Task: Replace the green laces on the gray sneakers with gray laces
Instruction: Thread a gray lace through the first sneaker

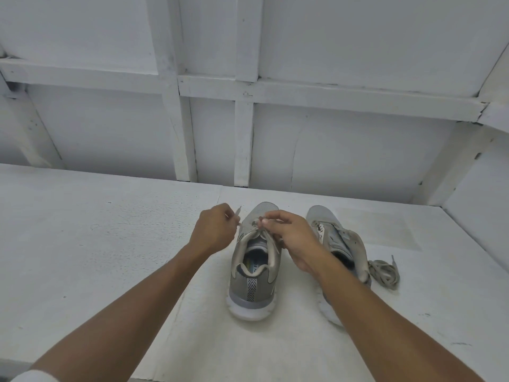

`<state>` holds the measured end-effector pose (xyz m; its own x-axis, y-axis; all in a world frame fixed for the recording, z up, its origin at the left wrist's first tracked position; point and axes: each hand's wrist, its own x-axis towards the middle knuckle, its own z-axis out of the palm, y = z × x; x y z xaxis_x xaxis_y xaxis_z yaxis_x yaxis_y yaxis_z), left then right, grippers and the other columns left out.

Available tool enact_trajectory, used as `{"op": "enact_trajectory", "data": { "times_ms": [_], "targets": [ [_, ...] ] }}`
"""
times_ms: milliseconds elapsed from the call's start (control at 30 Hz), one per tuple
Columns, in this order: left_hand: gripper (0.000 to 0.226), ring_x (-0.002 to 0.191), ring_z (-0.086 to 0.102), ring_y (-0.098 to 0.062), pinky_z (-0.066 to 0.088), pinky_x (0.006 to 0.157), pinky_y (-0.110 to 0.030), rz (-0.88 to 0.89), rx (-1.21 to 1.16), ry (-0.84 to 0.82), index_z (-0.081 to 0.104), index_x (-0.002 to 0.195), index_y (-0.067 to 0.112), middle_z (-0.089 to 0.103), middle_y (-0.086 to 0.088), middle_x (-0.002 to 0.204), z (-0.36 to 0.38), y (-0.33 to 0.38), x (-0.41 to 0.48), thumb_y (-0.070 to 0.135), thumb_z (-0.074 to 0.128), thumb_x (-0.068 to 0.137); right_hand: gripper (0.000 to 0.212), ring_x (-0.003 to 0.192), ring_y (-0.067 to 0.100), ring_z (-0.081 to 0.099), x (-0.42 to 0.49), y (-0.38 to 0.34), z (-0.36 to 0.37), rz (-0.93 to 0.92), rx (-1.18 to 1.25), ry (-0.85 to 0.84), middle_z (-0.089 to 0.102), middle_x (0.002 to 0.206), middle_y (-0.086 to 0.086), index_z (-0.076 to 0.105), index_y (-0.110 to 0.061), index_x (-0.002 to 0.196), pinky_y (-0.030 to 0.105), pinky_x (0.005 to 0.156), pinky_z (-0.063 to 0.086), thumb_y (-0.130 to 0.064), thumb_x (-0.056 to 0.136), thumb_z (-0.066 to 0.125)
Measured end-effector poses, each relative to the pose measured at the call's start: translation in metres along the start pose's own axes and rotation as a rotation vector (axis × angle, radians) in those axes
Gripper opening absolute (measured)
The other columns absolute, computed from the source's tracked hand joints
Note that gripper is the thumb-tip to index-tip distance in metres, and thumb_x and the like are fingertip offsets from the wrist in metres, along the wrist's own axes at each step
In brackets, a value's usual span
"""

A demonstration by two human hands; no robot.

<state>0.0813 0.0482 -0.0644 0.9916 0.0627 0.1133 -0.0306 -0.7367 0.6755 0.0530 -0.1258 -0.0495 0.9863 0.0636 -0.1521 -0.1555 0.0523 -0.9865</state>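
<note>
Two gray sneakers stand on a white table (110, 244), heels toward me. The left sneaker (253, 274) has a gray lace (271, 244) running through its front eyelets. My left hand (214, 230) pinches one end of that lace, its tip sticking up beside the toe. My right hand (292, 235) grips the lace's other part over the front of the shoe. The right sneaker (338, 238) stands unlaced, partly hidden behind my right forearm. A second gray lace (384, 271) lies bunched on the table to its right. No green lace is in view.
A white panelled wall (248, 119) with wooden battens rises just behind the table's far edge. Another white wall panel (479, 205) closes in at the right. A faint rectangular patch (385, 230) marks the table beyond the right sneaker.
</note>
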Motion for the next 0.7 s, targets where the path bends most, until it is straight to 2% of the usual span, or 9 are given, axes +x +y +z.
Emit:
{"op": "enact_trajectory", "data": {
  "times_ms": [67, 133, 233, 333, 500, 600, 700],
  "targets": [
    [0.015, 0.072, 0.069, -0.017, 0.056, 0.067, -0.032, -0.017, -0.149, 0.014, 0.066, 0.087, 0.019, 0.070, 0.000, 0.085, -0.011, 0.010, 0.003, 0.033, 0.061, 0.092, 0.007, 0.064, 0.007, 0.066, 0.002, 0.006, 0.005, -0.023, 0.027, 0.078, 0.074, 0.086, 0.008, 0.071, -0.010, 0.091, 0.015, 0.056, 0.048, -0.005, 0.086, 0.069],
    [0.014, 0.069, 0.069, -0.012, 0.050, 0.059, -0.025, -0.007, -0.305, -0.034, 0.069, 0.087, 0.019, 0.071, 0.002, 0.083, -0.021, 0.025, 0.004, 0.032, 0.065, 0.090, 0.006, 0.078, 0.017, 0.070, 0.004, 0.012, 0.009, -0.051, 0.003, 0.141, 0.075, 0.086, 0.007, 0.075, -0.015, 0.085, 0.025, 0.072, 0.055, -0.010, 0.084, 0.072],
    [0.013, 0.073, 0.069, -0.011, 0.046, 0.061, -0.021, 0.063, -0.329, -0.117, 0.072, 0.083, 0.021, 0.073, 0.006, 0.081, -0.029, 0.044, 0.002, 0.032, 0.068, 0.087, 0.007, 0.087, 0.018, 0.070, 0.008, 0.016, 0.013, -0.095, -0.131, 0.173, 0.075, 0.086, -0.003, 0.078, -0.021, 0.087, 0.033, 0.082, 0.057, -0.019, 0.083, 0.072],
    [0.013, 0.075, 0.068, -0.011, 0.050, 0.069, -0.023, 0.100, -0.238, -0.141, 0.075, 0.081, 0.021, 0.073, 0.007, 0.080, -0.028, 0.054, 0.004, 0.033, 0.070, 0.085, 0.009, 0.087, 0.012, 0.069, 0.007, 0.015, 0.014, -0.135, -0.228, 0.190, 0.074, 0.086, -0.010, 0.078, -0.025, 0.089, 0.031, 0.084, 0.056, -0.024, 0.085, 0.071],
    [0.011, 0.074, 0.068, -0.011, 0.048, 0.064, -0.022, 0.117, -0.207, -0.151, 0.074, 0.080, 0.026, 0.073, 0.003, 0.079, -0.023, 0.056, 0.008, 0.036, 0.073, 0.083, 0.006, 0.082, 0.010, 0.069, 0.002, 0.013, 0.012, -0.162, -0.280, 0.174, 0.074, 0.079, -0.011, 0.078, -0.028, 0.083, 0.027, 0.079, 0.055, -0.029, 0.084, 0.072],
    [0.012, 0.076, 0.067, -0.009, 0.048, 0.069, -0.022, 0.160, -0.200, -0.201, 0.075, 0.093, 0.025, 0.072, 0.007, 0.082, -0.025, 0.052, 0.010, 0.033, 0.072, 0.085, 0.011, 0.082, 0.016, 0.069, 0.003, 0.013, 0.014, -0.151, -0.267, 0.196, 0.074, 0.076, -0.008, 0.077, -0.028, 0.078, 0.032, 0.078, 0.055, -0.028, 0.086, 0.070],
    [0.017, 0.080, 0.060, 0.000, 0.043, 0.070, -0.014, 0.268, -0.045, -0.255, 0.073, 0.103, 0.025, 0.069, 0.012, 0.090, -0.028, 0.042, 0.010, 0.027, 0.071, 0.087, 0.016, 0.083, 0.024, 0.069, 0.005, 0.014, 0.014, -0.126, -0.270, 0.210, 0.073, 0.075, -0.004, 0.078, -0.025, 0.078, 0.039, 0.080, 0.056, -0.030, 0.088, 0.067]
  ]
}}
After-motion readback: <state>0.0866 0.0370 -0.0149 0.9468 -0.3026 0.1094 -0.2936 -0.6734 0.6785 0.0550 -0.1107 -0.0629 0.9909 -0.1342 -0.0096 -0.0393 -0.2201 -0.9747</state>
